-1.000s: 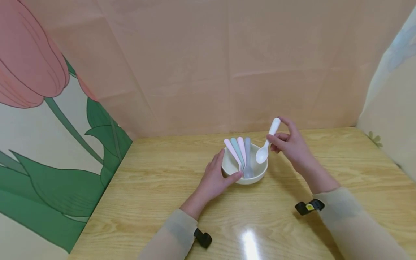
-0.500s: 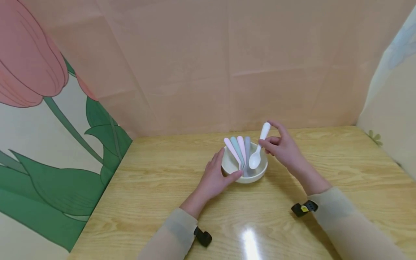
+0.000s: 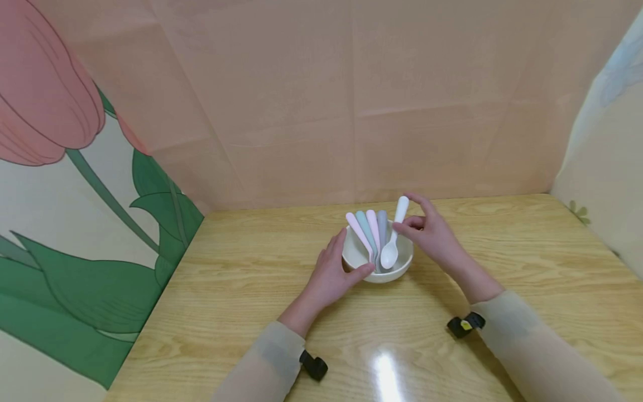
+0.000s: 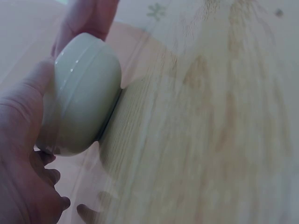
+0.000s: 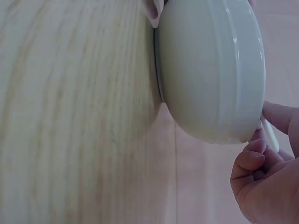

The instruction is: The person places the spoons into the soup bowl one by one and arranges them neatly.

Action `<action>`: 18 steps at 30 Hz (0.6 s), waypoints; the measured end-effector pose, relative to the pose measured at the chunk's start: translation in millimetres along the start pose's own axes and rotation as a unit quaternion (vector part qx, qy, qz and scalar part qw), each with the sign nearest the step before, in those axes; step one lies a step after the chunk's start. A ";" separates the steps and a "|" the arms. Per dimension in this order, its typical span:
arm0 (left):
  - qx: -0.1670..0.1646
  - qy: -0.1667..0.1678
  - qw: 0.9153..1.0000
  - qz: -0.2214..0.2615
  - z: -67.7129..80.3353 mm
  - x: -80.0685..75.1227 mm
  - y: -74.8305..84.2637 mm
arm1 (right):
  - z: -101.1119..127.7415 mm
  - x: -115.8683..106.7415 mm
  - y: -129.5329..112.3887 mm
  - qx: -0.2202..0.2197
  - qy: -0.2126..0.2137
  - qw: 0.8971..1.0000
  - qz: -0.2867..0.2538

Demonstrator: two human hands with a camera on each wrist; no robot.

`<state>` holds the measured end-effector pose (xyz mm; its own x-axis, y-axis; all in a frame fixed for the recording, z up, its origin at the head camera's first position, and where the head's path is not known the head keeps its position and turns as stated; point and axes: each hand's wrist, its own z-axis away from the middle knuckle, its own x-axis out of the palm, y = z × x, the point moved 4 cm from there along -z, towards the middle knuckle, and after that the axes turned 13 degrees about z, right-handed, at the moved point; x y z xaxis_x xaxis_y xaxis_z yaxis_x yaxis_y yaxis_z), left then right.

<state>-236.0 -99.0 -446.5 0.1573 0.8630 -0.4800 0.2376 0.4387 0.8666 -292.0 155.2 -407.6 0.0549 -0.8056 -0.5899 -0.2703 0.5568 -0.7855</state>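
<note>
A cream bowl (image 3: 404, 260) stands on the table, with several spoons leaning in it side by side. Their handles are pink (image 3: 354, 224), green (image 3: 365, 225), a second pink (image 3: 373, 222) and grey (image 3: 382, 222). My left hand (image 3: 329, 279) grips the bowl from the left, thumb at the near rim and fingers along its side. My right hand (image 3: 436, 237) pinches a white spoon (image 3: 389, 255) by its handle, the spoon's head low inside the bowl beside the grey one. In the right wrist view the bowl (image 5: 210, 70) hides most of this spoon.
The wooden table (image 3: 216, 312) runs back to a peach cloth backdrop (image 3: 281, 123). A tulip-printed panel (image 3: 100, 290) borders it on the left, and a pale panel (image 3: 608, 184) on the right. Light reflects off the tabletop near the front.
My right hand has moved left and down, bringing the white spoon from over the bowl's right rim into the bowl next to the others. The left hand has stayed on the bowl.
</note>
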 end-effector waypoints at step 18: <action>-0.003 -0.002 1.000 0.000 0.0 -0.2 0.7 | 0.4 7.4 0.9 -0.001 -0.019 0.999 0.034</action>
<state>-235.9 -98.8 -445.8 0.1608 0.8620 -0.4807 0.2323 0.4403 0.8673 -291.5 149.9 -412.8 0.0733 -0.7580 -0.6481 -0.2763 0.6090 -0.7435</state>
